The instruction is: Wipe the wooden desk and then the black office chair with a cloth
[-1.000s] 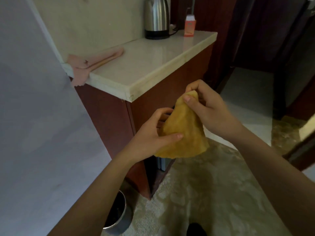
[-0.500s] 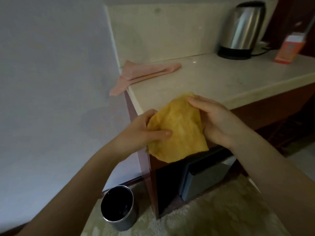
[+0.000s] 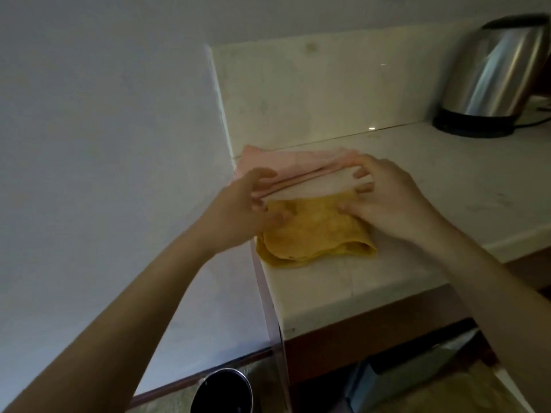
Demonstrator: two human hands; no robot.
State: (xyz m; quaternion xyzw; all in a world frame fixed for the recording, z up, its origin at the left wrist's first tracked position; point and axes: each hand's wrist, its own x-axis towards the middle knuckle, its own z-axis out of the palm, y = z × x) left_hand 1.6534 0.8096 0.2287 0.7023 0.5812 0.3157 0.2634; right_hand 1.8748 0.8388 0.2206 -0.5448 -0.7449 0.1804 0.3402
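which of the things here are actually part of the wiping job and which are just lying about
Part of the job:
- yellow cloth, lying on the counter
- left hand and right hand, both touching it

Just lying about:
- pink cloth, behind the yellow one
- kettle, at the back right of the counter
- metal bin, on the floor

A plain white wall [image 3: 89, 144] is standing left of the pale-topped desk [image 3: 447, 189]; patterned carpet [image 3: 441, 396] is covering the dim floor.
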